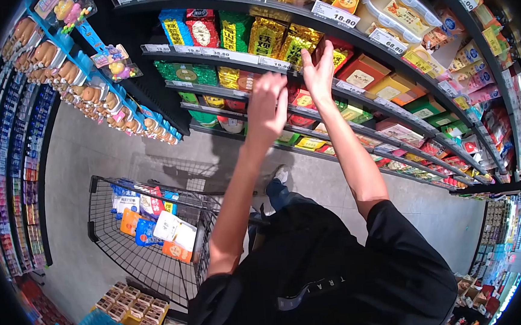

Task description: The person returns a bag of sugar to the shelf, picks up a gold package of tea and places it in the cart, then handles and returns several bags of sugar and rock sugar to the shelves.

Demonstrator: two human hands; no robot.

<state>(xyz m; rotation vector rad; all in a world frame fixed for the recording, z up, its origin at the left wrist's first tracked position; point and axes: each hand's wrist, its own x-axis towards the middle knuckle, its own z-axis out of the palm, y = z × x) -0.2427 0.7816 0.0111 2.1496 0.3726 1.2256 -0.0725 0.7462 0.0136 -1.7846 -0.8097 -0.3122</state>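
Gold foil wrapped the pack [293, 43] nearest the right hand [319, 74], upright on its shelf [235, 56] beside another gold pack [265, 37], with a red box [362, 72] farther along on the other side. It looked light and probably soft, its crinkled skin likely to slide a little under dry fingertips and to dent if pinched hard; the contents, if loose and dry, could be crushed. A hold on both side edges, or on the top edge, would probably have served better than a squeeze on the middle. The right hand's thumb and fingers stood apart in front of the pack's lower side; whether they touched the foil, I could not tell. The left hand [267, 104] was lower, in front of the shelf fronts, its fingers bent and close together, back turned to the camera, so its palm and anything in it were hidden. The right hand covered part of the pack, the pack's back was out of sight, and its small print was too fine to read. Shadow dimmed the goods just behind the hands.
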